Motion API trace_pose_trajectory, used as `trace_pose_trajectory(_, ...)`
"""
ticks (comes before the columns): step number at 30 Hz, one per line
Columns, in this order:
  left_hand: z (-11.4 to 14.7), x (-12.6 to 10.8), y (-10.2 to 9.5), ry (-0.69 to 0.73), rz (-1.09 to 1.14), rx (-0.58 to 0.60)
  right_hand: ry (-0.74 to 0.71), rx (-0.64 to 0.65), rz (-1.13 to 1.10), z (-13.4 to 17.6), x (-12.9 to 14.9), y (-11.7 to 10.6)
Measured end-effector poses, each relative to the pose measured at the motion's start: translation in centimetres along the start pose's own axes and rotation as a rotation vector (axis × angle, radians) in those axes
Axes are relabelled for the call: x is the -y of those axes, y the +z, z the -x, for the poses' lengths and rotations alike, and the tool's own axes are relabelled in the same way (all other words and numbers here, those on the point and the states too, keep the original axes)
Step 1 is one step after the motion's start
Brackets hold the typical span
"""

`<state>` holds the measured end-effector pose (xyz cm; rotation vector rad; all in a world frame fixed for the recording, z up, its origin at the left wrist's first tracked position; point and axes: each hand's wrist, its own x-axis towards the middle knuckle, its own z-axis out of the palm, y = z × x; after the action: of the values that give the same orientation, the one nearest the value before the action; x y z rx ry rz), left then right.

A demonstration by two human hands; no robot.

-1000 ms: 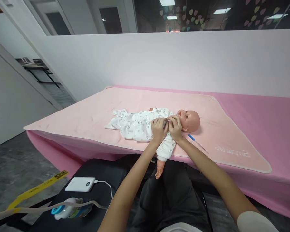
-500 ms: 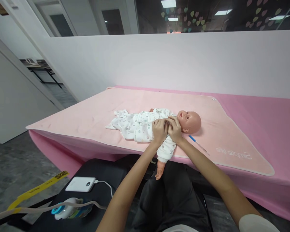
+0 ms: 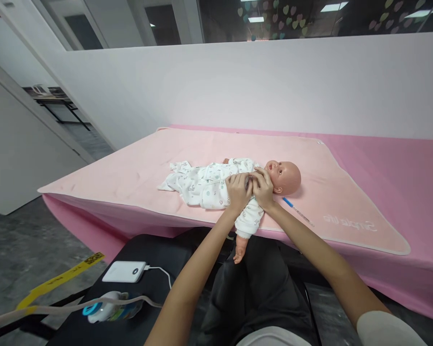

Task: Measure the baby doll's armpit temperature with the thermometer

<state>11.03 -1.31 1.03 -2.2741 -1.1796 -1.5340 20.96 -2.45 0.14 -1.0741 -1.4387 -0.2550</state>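
Observation:
A baby doll (image 3: pixel 283 177) lies on its back, head to the right, dressed in a white patterned romper (image 3: pixel 209 185). My left hand (image 3: pixel 239 189) is closed on the romper's upper front, fingers curled into the cloth. Right beside it, my right hand (image 3: pixel 262 188) pinches the cloth near the collar, just below the doll's chin. The fingertips of both hands almost meet, and a small dark gap shows between them. One sleeved arm of the doll hangs over the table edge towards my lap. A glass thermometer with a blue cap (image 3: pixel 287 202) lies near the doll's head.
A light pink mat (image 3: pixel 346 202) covers much of the table, over a darker pink cloth (image 3: pixel 400 178). On a black chair at lower left are a white power bank (image 3: pixel 124 272) with a cable and a bottle (image 3: pixel 108 307). A white wall (image 3: pixel 274 86) stands behind.
My right hand's fingers have shifted slightly at the collar, and the gap between both hands has widened a little. The camera view has tilted slightly. The doll stays in place.

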Motion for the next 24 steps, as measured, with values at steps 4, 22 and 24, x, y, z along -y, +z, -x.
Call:
trace_pose_trajectory(4,0.06,0.08,0.14,-0.001,-0.025,0.001,-0.018,-0.026,0.03,-0.08,0.09,-0.05)
trace_pose_trajectory(22,0.0,0.14,0.2,0.019,-0.045,0.01,-0.038,-0.041,0.042,-0.23,0.48,0.06)
trace_pose_trajectory(24,-0.01,0.1,0.17,0.017,-0.037,0.003,-0.042,-0.045,0.044,-0.2,0.5,0.04)
